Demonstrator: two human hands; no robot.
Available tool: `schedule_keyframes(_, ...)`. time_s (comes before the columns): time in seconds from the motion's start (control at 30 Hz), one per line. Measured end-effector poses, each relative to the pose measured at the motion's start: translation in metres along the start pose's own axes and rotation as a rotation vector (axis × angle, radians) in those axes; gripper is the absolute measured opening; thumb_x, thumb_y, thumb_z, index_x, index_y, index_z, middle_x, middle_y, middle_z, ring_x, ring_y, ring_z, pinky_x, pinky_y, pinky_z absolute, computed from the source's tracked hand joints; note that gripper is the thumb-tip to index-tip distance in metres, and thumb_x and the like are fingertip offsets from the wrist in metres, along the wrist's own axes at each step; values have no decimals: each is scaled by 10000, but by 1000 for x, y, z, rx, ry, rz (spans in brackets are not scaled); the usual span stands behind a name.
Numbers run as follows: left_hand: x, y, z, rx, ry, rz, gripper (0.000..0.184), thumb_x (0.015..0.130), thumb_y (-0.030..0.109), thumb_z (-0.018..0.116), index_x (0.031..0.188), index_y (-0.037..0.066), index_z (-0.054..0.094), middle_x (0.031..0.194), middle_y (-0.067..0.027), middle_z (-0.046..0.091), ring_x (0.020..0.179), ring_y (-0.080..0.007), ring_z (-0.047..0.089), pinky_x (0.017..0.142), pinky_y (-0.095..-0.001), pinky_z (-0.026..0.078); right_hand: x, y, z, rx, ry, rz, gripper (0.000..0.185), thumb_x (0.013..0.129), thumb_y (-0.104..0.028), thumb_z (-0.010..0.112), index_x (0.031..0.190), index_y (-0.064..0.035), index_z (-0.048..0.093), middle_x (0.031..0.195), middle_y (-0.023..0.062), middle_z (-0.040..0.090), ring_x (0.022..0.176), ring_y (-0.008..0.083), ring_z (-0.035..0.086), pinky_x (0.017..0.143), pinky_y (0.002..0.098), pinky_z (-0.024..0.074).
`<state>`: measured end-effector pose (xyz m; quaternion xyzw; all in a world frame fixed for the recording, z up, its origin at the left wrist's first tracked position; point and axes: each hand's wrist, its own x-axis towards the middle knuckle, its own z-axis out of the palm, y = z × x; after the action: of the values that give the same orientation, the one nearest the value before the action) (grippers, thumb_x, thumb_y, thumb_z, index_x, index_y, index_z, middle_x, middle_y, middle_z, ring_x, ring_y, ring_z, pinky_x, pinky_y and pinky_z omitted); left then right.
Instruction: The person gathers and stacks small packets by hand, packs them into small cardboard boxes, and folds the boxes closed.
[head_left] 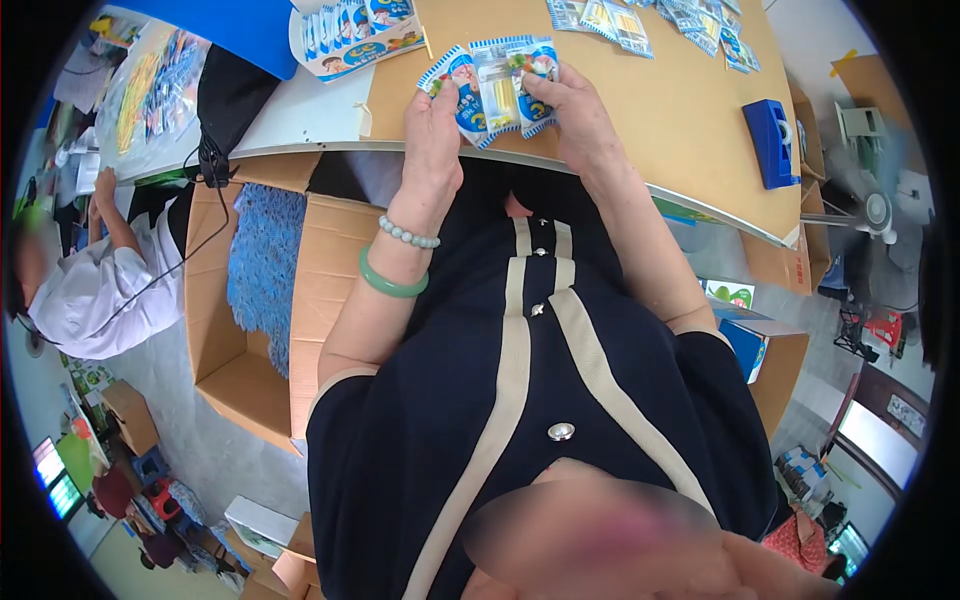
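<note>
My left hand (432, 130) pinches a blue-and-white printed snack packet (466, 90) by its left side, above the near edge of the table. On the other side my right hand (582, 112) is closed on more of these small packets (536, 88), its thumb pressed on the front. Between the two hands a packet with a clear window (500, 95) shows yellow sticks inside. The packets overlap like a fan, and I cannot tell exactly which hand grips the middle one. An open display box (370, 52) filled with similar packets stands beyond my left hand.
More packets (700, 25) lie across the tan tabletop (680, 120) at the far side. A blue tape dispenser (770, 145) sits at the right. Below the table's left part is an open cardboard box (240, 370). A person in a white shirt (110, 290) works at the left.
</note>
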<state>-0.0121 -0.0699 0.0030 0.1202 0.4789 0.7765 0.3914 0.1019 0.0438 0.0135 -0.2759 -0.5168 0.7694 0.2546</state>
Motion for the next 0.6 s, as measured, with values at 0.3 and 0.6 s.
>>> schedule_keyframes(0.3, -5, 3, -15, 167, -28, 216, 261, 981, 190, 559, 1153, -6, 578, 1047, -69, 667, 899, -153, 661, 743, -294, 549, 22, 41, 60, -845, -47, -273, 255, 945, -193, 555, 1100, 8, 578, 1072, 90, 635, 994, 190, 604, 854, 328, 481)
schedule_keyframes(0.6, 12, 25, -50, 24, 228, 84, 250, 917, 25, 604, 1156, -43, 574, 1037, -122, 671, 872, -199, 683, 740, -329, 579, 96, 35, 84, -1489, 249, -510, 187, 842, -137, 547, 959, -20, 633, 949, 168, 643, 920, 313, 627, 806, 418, 507)
